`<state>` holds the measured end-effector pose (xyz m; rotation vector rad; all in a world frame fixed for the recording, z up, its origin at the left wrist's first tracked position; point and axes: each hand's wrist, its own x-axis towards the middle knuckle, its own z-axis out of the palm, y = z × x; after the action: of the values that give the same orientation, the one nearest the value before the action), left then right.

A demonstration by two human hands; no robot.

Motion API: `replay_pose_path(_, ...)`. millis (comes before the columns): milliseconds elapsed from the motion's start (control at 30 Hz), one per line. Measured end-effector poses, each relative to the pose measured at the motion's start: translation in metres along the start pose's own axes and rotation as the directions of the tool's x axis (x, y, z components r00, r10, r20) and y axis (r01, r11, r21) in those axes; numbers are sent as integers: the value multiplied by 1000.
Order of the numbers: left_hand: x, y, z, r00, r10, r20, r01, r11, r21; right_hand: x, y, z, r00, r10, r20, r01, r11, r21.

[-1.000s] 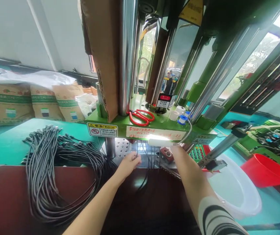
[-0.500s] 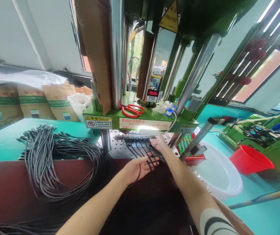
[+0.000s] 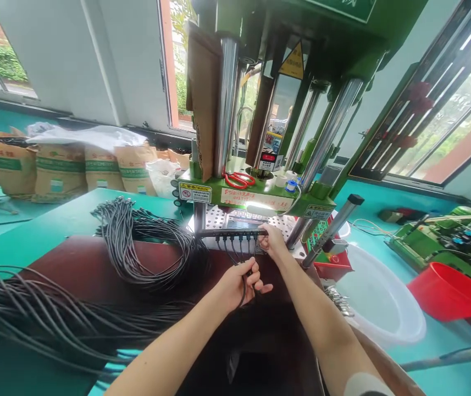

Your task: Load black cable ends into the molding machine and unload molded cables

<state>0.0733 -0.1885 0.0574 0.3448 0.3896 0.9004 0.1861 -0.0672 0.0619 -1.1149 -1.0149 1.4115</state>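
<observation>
Bright daylight from the windows point(image 3: 452, 129) joins a glaring lamp point(image 3: 265, 207); edges look stretched.

Thin cables point(image 3: 232, 248) are black, flat metal press plate point(image 3: 216, 195) green, looped scissors handles point(image 3: 241, 186) and round plastic bucket point(image 3: 452, 292) red.

Cables point(image 3: 241, 243) partly hidden by left hand point(image 3: 237, 283)
</observation>
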Motion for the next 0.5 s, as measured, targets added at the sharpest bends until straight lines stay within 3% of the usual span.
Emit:
replay_pose_path(200,-30,-7,-6,993,-115,21,114,991,65,-7,-1,2,998,-35,-57,36,999,17)
replay_pose_path(333,-53,-20,-13,993,-83,86,66,981,180,-15,0,-6,995,-47,-85,50,998,37)
replay_pose_path(500,-55,-21,-18,987,-107,122,78,972,222,-28,7,-7,988,-52,-143,58,997,41)
